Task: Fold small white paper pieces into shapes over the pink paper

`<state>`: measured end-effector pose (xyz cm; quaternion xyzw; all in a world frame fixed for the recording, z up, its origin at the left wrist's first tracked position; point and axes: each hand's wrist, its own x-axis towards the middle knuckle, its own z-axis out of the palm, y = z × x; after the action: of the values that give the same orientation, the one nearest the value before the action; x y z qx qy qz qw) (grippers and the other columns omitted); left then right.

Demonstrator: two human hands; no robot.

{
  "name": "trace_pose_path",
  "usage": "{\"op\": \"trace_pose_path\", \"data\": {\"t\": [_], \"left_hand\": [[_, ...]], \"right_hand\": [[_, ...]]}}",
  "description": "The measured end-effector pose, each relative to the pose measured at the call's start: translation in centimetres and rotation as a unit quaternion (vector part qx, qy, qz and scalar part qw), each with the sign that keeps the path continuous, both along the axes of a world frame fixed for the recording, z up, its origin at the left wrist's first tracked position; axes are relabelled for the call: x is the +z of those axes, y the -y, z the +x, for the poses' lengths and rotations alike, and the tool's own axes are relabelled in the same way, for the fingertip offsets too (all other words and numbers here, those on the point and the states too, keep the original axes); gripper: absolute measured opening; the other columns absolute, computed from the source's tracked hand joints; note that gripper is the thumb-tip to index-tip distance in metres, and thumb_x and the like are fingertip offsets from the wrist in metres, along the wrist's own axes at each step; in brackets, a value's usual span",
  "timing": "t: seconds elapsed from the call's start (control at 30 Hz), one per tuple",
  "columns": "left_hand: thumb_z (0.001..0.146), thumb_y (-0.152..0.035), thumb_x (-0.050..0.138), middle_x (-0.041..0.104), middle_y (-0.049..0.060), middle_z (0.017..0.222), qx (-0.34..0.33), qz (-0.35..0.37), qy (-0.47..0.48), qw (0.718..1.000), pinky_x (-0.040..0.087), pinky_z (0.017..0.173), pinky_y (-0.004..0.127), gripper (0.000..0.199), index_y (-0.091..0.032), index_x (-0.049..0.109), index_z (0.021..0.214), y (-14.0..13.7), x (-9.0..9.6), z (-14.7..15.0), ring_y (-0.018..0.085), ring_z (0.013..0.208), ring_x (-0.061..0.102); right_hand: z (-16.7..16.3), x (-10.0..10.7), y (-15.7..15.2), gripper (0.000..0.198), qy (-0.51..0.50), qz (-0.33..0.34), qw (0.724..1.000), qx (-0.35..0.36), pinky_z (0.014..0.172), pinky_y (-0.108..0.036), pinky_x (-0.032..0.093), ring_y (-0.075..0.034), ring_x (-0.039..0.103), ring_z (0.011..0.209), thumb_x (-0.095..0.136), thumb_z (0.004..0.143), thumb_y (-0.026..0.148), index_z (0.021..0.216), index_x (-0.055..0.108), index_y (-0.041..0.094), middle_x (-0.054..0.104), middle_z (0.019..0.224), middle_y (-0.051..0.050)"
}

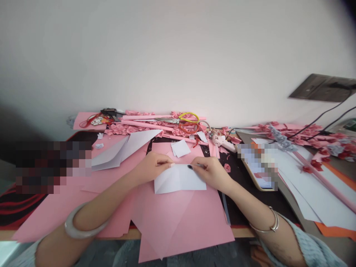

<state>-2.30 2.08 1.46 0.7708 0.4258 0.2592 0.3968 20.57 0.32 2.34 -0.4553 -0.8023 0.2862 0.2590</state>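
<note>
A creased white paper sheet (180, 180) is held up over the pink paper (178, 222) near the table's front edge. My left hand (152, 167) pinches its top edge left of centre. On the same edge, my right hand (213, 171) pinches it between thumb and fingers, farther right. Fold lines run across the white sheet. Just beyond it lie small white paper squares (181, 148). To the left, a larger folded white sheet (122, 152) rests on pink paper.
Scissors (172, 120) with yellow and red handles lie on pink paper flower stems (144, 124) along the wall. A glue gun (222, 141) and a phone (258, 170) are at the right. Farther right are white sheets (300, 189) and more paper flowers (314, 163).
</note>
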Motion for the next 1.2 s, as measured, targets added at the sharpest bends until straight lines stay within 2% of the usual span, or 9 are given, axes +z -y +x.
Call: {"op": "trace_pose_path", "data": {"t": [0.23,0.43,0.5,0.57,0.67,0.8,0.87,0.97,1.2], "left_hand": [[0.081,-0.036,0.048,0.07,0.004,0.087,0.052,0.029,-0.037,0.998,0.047,0.07,0.029,0.026,-0.018,0.067,0.081,-0.8,-0.1,-1.3,0.021,0.081,0.062],[0.083,-0.038,0.049,0.071,0.005,0.08,0.114,0.063,-0.056,0.99,0.048,0.073,0.031,0.027,-0.019,0.068,0.078,-1.6,-0.4,-2.6,0.022,0.076,0.064],[0.082,-0.04,0.05,0.07,0.006,0.08,0.168,0.071,-0.03,0.983,0.048,0.077,0.033,0.028,-0.018,0.066,0.076,-1.7,-0.2,-3.0,0.023,0.079,0.064],[0.083,-0.043,0.05,0.07,0.007,0.085,0.179,0.044,0.057,0.981,0.049,0.079,0.034,0.029,-0.017,0.064,0.083,-1.7,0.0,-3.2,0.022,0.081,0.065],[0.082,-0.044,0.053,0.064,0.009,0.111,0.097,-0.075,0.193,0.974,0.05,0.083,0.037,0.039,-0.02,0.055,0.112,-1.3,0.4,-2.5,0.021,0.086,0.066],[0.076,-0.038,0.063,0.044,0.012,0.136,-0.025,-0.198,0.257,0.946,0.05,0.085,0.039,0.063,-0.027,0.036,0.133,-0.6,0.8,-1.5,0.025,0.108,0.057],[0.074,-0.034,0.066,0.033,0.011,0.143,-0.063,-0.213,0.259,0.94,0.049,0.089,0.04,0.073,-0.03,0.029,0.136,-0.3,0.8,-1.4,0.028,0.12,0.046],[0.073,-0.031,0.067,0.027,0.008,0.146,-0.097,-0.222,0.26,0.935,0.046,0.093,0.042,0.078,-0.032,0.024,0.138,0.0,0.8,-1.4,0.029,0.125,0.04],[0.07,-0.029,0.068,0.019,0.005,0.149,-0.104,-0.177,0.242,0.948,0.045,0.093,0.04,0.081,-0.036,0.023,0.137,0.3,0.4,-0.9,0.028,0.128,0.035]], "right_hand": [[1.3,0.9,-0.8,0.023,-0.004,-0.021,0.999,-0.045,0.052,-0.021,0.034,-0.011,0.048,0.058,0.047,0.083,0.026,0.069,0.061,0.014,0.058,0.066,-0.002],[2.3,1.1,-1.2,0.024,-0.032,-0.029,0.996,-0.077,0.05,-0.022,0.032,-0.011,0.046,0.056,0.052,0.08,0.03,0.067,0.061,0.013,0.056,0.063,-0.001],[3.0,0.9,-1.7,0.024,-0.087,-0.054,0.989,-0.107,0.047,-0.022,0.031,-0.011,0.046,0.054,0.055,0.078,0.035,0.07,0.062,0.014,0.056,0.062,-0.001],[3.5,0.6,-2.2,0.025,-0.163,-0.112,0.97,-0.14,0.046,-0.022,0.031,-0.01,0.045,0.05,0.06,0.075,0.039,0.072,0.062,0.014,0.056,0.061,0.0],[3.8,0.0,-2.6,0.029,-0.251,-0.231,0.93,-0.136,0.045,-0.021,0.033,-0.009,0.046,0.048,0.068,0.067,0.042,0.07,0.061,0.014,0.056,0.058,0.001],[3.3,-0.3,-2.6,0.03,-0.307,-0.334,0.883,-0.122,0.047,-0.021,0.036,-0.008,0.049,0.049,0.075,0.06,0.037,0.072,0.063,0.013,0.059,0.06,0.0],[3.1,-0.3,-2.5,0.029,-0.324,-0.358,0.868,-0.117,0.046,-0.019,0.036,-0.007,0.051,0.049,0.076,0.059,0.035,0.072,0.064,0.012,0.06,0.061,0.0],[3.0,-0.4,-2.4,0.028,-0.344,-0.382,0.85,-0.115,0.047,-0.018,0.037,-0.007,0.054,0.05,0.077,0.059,0.032,0.073,0.066,0.011,0.063,0.063,-0.001],[2.8,-0.7,-2.3,0.021,-0.365,-0.404,0.832,-0.108,0.046,-0.017,0.038,-0.006,0.054,0.049,0.077,0.061,0.028,0.072,0.068,0.012,0.064,0.06,0.001]]}}
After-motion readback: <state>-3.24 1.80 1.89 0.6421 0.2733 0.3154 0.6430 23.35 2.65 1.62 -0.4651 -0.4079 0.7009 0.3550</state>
